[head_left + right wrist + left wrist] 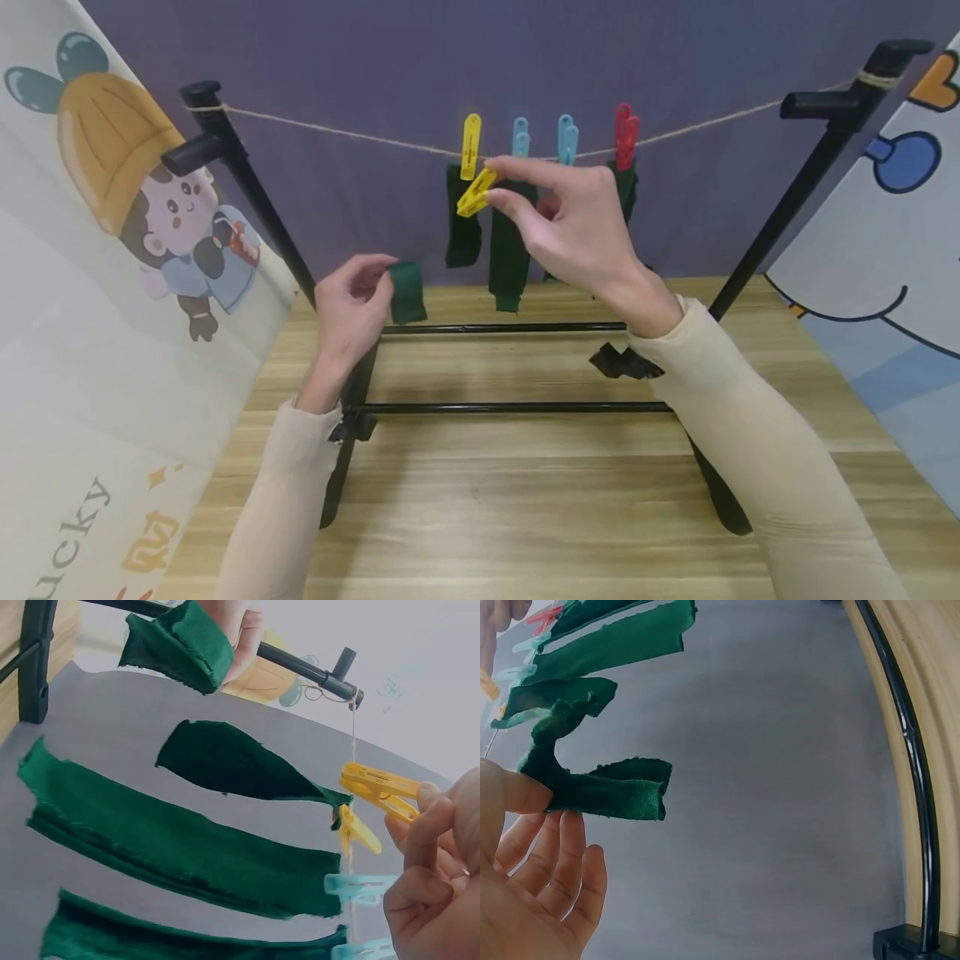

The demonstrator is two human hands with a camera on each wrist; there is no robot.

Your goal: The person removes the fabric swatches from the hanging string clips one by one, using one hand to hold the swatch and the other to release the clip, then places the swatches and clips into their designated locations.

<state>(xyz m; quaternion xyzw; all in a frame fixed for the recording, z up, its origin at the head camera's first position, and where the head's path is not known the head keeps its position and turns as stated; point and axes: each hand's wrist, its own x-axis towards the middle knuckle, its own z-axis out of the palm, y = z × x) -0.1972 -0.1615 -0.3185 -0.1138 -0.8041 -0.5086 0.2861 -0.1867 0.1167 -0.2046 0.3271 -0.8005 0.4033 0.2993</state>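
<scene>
Between thumb and fingertips, my left hand (348, 307) pinches a short dark green cloth strip (407, 293), which droops folded over below the line's left half. My right hand (583, 223) pinches a yellow clothespin (380, 787) by its handle end, its nose pointing at the line in the right wrist view. Just beyond it, another yellow clothespin (470, 147) clips a green cloth strip (232, 761) to the twine (330, 130). Two light blue clothespins (567, 139) and a red clothespin (626, 133) sit farther right, with more green strips (512, 250) hanging, partly hidden behind my right hand.
A black rack frames the scene: slanted posts (780, 208) at both sides carry the twine, and two crossbars (510, 408) run low over the wooden table (525, 508). Printed cartoon panels (82, 350) flank it, with a purple-grey backdrop (360, 58) behind.
</scene>
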